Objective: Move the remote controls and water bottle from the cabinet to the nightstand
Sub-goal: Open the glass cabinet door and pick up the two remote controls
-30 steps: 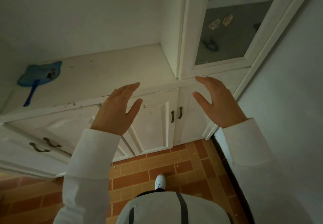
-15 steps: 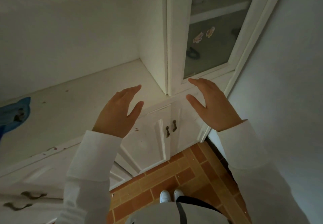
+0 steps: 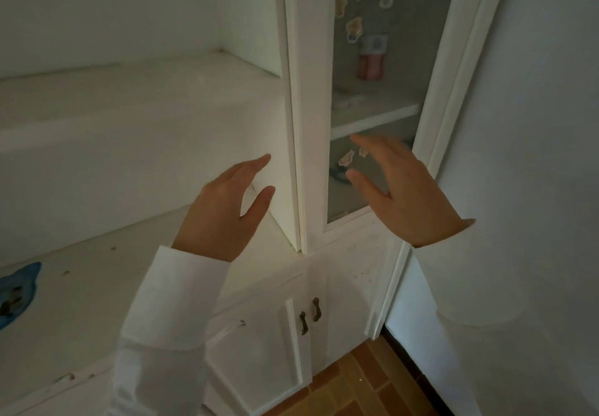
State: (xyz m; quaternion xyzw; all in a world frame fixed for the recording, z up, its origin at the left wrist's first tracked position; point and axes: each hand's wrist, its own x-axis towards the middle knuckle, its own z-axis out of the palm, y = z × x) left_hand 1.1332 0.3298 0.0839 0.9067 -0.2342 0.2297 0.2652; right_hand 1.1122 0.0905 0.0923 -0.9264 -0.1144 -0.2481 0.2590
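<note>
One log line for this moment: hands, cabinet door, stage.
left hand: open, empty | right hand: open, empty, before glass door | door: closed | bottle, remotes: not identifiable | stage: nothing picked

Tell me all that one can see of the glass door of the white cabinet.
The tall glass door with a white wooden frame stands upright on the right part of the cabinet and looks closed. Several small colourful stickers are on its pane. Behind the glass a white shelf carries a reddish container, too blurred to name. The right hand, with straight fingers, is in front of the lower pane; whether it touches cannot be told.
</note>
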